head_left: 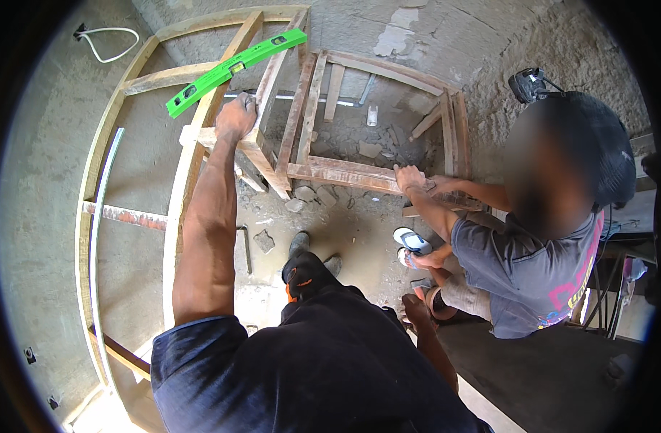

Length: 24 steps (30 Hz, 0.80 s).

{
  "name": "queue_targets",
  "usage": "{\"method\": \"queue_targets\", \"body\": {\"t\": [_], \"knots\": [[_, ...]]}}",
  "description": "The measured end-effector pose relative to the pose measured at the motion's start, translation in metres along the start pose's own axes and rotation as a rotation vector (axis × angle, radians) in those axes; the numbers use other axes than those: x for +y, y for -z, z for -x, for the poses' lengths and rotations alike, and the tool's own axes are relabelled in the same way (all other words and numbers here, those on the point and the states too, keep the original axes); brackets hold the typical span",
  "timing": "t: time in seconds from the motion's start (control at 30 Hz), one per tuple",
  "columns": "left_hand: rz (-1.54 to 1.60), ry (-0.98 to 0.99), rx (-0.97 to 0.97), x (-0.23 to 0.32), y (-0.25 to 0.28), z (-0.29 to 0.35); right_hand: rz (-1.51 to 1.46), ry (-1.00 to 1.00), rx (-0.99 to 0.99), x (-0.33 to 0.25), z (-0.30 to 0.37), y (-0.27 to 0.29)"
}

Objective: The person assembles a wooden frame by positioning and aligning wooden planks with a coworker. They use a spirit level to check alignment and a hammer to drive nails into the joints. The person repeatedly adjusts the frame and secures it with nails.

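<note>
My left hand [236, 117] is closed over the top corner of a tall wooden frame [182, 195], with that arm stretched forward. Across the frame's bars, just beyond the hand, lies a bright green spirit level [236, 68] at a slant. Low on the right hangs my right hand [417, 312], close to a co-worker's bent leg; its fingers are too small and shaded to read. A second, lower wooden frame [345, 172] adjoins the first. The co-worker's hands [411, 178] rest on its near right corner.
A co-worker [539, 252] in a dark cap and grey shirt crouches at my right. Broken rubble [370, 149] and a short white pipe [372, 115] are on the floor within the lower frame. White cable [114, 43] sticks out of the left wall.
</note>
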<state>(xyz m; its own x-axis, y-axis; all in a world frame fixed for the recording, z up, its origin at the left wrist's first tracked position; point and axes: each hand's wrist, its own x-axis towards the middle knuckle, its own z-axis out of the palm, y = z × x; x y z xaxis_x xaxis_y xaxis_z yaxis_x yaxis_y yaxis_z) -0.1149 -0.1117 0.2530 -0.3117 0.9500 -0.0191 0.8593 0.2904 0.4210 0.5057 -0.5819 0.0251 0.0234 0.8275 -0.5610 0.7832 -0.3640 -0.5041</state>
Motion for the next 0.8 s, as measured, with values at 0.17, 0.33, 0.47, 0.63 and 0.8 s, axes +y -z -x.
{"method": "queue_targets", "body": {"t": [0.17, 0.33, 0.47, 0.63, 0.8], "knots": [[-0.001, 0.012, 0.003, -0.001, 0.000, 0.001, -0.116, 0.013, 0.042, 0.019, -0.015, -0.010], [0.000, -0.008, 0.010, -0.004, -0.003, -0.002, -0.161, 0.024, 0.041, 0.025, -0.018, -0.011], [0.028, -0.075, 0.072, -0.013, -0.009, -0.006, -0.090, -0.009, 0.012, 0.018, -0.011, -0.006], [0.120, -0.078, 0.167, -0.021, -0.017, -0.009, -0.105, 0.061, 0.057, 0.023, -0.015, -0.014], [0.227, -0.087, 0.288, -0.026, -0.022, -0.009, -0.084, 0.102, 0.073, 0.029, -0.015, -0.016]]}}
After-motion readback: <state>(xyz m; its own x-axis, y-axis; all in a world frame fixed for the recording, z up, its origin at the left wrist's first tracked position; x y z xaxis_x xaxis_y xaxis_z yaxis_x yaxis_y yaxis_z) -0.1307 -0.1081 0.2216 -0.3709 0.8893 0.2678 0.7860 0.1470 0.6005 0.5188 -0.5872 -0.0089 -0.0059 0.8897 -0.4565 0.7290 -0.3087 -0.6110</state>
